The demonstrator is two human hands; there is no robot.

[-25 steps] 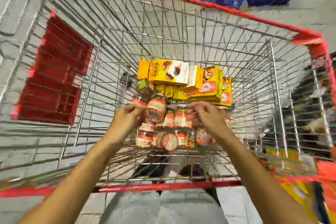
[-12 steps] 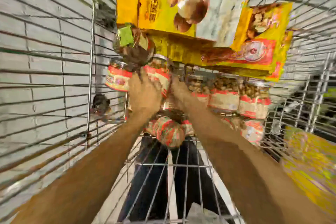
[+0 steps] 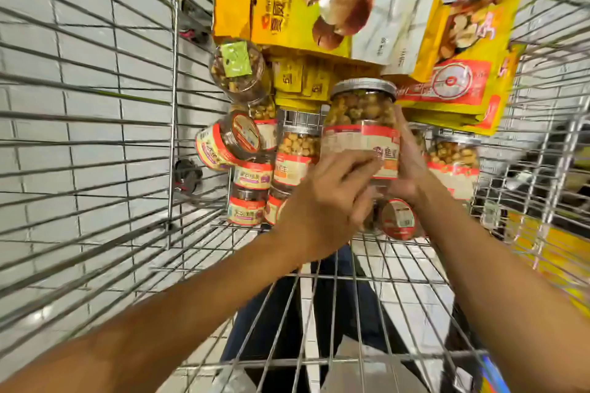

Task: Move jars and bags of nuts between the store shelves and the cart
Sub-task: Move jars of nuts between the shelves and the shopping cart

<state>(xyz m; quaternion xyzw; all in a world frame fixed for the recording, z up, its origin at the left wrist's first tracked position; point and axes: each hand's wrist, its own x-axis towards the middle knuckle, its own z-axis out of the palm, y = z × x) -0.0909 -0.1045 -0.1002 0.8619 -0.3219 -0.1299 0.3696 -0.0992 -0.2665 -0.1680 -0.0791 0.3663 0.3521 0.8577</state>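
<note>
Both hands reach down into a wire shopping cart. A tall clear jar of nuts with a silver lid and a red-edged label is lifted upright above the pile. My left hand grips its lower left side and my right hand wraps its right side. Beneath lie several more nut jars, some upright, some tipped over. A jar with a green lid sticker lies on its side at the left. Yellow bags of nuts are stacked at the cart's far end.
The cart's wire walls close in on the left and right, and its wire floor shows my legs and grey floor tiles below. Yellow packaging shows outside the cart's right wall.
The view has dropped deep into the cart. Both hands went from touching the jars in the pile to gripping one tall jar, which now stands lifted above the others.
</note>
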